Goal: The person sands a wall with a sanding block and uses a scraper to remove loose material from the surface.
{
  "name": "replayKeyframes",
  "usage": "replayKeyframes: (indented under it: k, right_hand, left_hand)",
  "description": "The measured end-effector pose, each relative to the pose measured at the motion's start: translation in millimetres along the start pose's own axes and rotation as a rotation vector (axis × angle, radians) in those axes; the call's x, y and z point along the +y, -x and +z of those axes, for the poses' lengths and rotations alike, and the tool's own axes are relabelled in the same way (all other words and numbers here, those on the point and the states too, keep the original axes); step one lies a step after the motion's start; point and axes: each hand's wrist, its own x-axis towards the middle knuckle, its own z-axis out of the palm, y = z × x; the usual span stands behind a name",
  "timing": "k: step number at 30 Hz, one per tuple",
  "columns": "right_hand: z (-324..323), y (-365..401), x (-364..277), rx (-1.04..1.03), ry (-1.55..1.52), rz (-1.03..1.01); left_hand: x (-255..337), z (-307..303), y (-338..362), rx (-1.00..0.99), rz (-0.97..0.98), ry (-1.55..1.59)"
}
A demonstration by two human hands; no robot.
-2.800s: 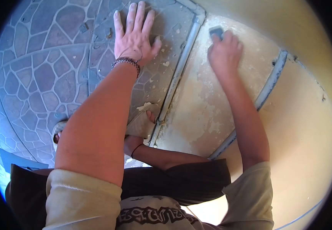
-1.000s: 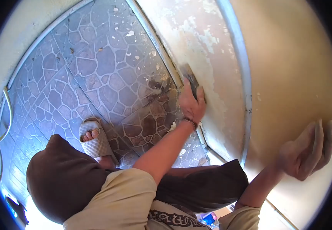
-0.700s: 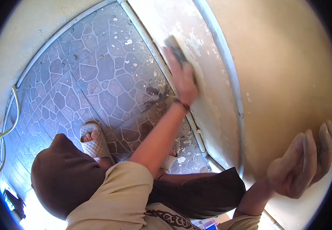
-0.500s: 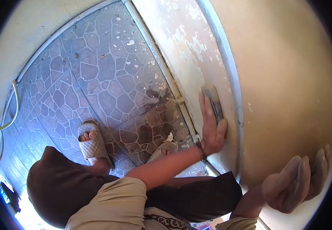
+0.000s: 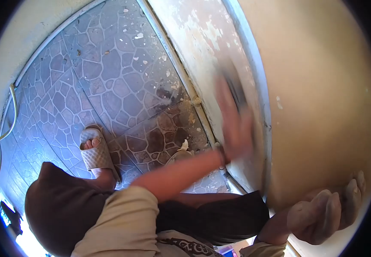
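Observation:
My left hand (image 5: 235, 130), blurred by motion, lies along the lower wall strip (image 5: 202, 36) with its fingers stretched over a dark grey flat pad (image 5: 237, 92). The pad looks like folded sandpaper, but the blur hides its exact kind. Its face is pressed to the wall, where the pale paint is patchy and flaking. At the lower right is my right hand (image 5: 322, 216), its dusty grey fingers loosely bent and apart beside the tan upper wall (image 5: 318, 107). Nothing shows in it.
A thin pipe (image 5: 175, 60) runs along the wall's foot. Paint flakes (image 5: 139, 36) and a dark wet-looking patch (image 5: 164, 93) mark the stone-patterned floor (image 5: 102, 81). My sandalled foot (image 5: 97, 150) is on the floor; a pale cable (image 5: 12, 115) hangs at far left.
My left hand has slid with the pad a little farther up the wall strip in the picture and is now blurred. My right hand has shifted slightly down and left.

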Motion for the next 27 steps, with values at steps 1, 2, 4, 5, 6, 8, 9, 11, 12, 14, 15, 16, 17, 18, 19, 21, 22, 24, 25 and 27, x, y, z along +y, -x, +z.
replayKeyframes:
  k: [1, 2, 4, 5, 6, 8, 9, 11, 12, 14, 15, 16, 17, 18, 19, 21, 22, 24, 25, 27]
  right_hand:
    - [-10, 2, -4, -0.101, 0.049, -0.028]
    - [-13, 5, -8, -0.148, 0.05, -0.02]
    - [-11, 11, -19, -0.185, 0.015, 0.036]
    - [-13, 11, -22, -0.169, 0.0, 0.074]
    - [-15, 10, -25, -0.152, -0.016, 0.111]
    - [-23, 8, -30, -0.119, -0.022, 0.176]
    - [-21, 9, -25, -0.025, 0.007, 0.172]
    - [-21, 17, -19, 0.071, 0.062, 0.168]
    - [-23, 19, -18, 0.088, 0.087, 0.158]
    - [-24, 19, -18, 0.049, 0.116, 0.101]
    - [-24, 19, -20, 0.029, 0.123, 0.09]
    - [-25, 18, -25, 0.01, 0.115, 0.11]
    - [-27, 20, -28, -0.012, 0.11, 0.129]
    - [-30, 25, -29, -0.031, 0.08, 0.151]
    - [-34, 31, -31, -0.052, 0.051, 0.174]
    - [-42, 38, -36, -0.074, 0.025, 0.216]
    - [-44, 37, -37, -0.068, 0.024, 0.229]
    - [-41, 26, -33, -0.014, 0.03, 0.208]
    - [-39, 19, -31, 0.026, 0.046, 0.191]
    - [-40, 15, -24, 0.103, 0.058, 0.178]
  left_hand:
    - [-4, -4, -48, 0.066, -0.028, -0.018]
    - [-12, -6, -57, 0.075, -0.002, -0.033]
    - [-22, -10, -66, 0.084, 0.051, -0.067]
    - [-23, -10, -69, 0.092, 0.084, -0.078]
    - [-23, -10, -73, 0.108, 0.123, -0.088]
    - [-4, 2, -20, 0.105, 0.028, -0.064]
    - [0, 13, 33, 0.071, 0.041, -0.025]
    - [-1, 15, 98, -0.017, 0.016, 0.022]
    - [7, 11, 103, -0.056, 0.004, 0.03]
    - [-3, 13, 83, -0.026, 0.005, 0.019]
    - [-1, 10, 38, 0.03, -0.008, -0.005]
    - [-3, 4, -3, 0.069, 0.012, -0.007]
    - [-8, -2, -44, 0.109, 0.028, -0.006]
    - [-20, -8, -81, 0.117, 0.123, 0.159]
    - [-28, -16, -106, 0.111, 0.177, 0.125]
    - [-23, -11, -93, 0.127, 0.11, 0.139]
    - [-15, -6, -72, 0.155, 0.041, 0.062]
    - [6, 1, 0, 0.082, -0.027, 0.034]
    - [16, 2, 44, 0.009, -0.025, 0.064]
    - [20, 0, 67, -0.055, -0.007, 0.079]
